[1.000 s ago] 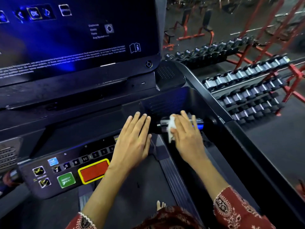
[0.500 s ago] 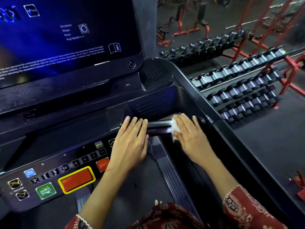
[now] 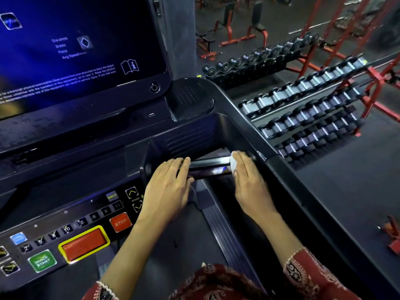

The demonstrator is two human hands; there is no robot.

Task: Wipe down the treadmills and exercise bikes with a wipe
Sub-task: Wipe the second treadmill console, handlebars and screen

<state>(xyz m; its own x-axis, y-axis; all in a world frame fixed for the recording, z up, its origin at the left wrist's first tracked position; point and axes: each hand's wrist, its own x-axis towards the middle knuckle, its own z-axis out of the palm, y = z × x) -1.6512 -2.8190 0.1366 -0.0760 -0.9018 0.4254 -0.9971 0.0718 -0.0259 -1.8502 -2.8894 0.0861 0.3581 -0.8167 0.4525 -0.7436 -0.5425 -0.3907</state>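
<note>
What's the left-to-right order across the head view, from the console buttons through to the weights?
Green QUICK START button, yellow-framed red button, STOP button, left hand, grip bar, wipe, right hand, racked dumbbells.

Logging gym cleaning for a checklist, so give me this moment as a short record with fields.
machine: treadmill console, screen lit
left hand: fingers flat over the left end of the grip bar
right hand: holds white wipe against the bar's right end
buttons: red STOP button and green QUICK START button, untouched
background: dumbbell racks
</note>
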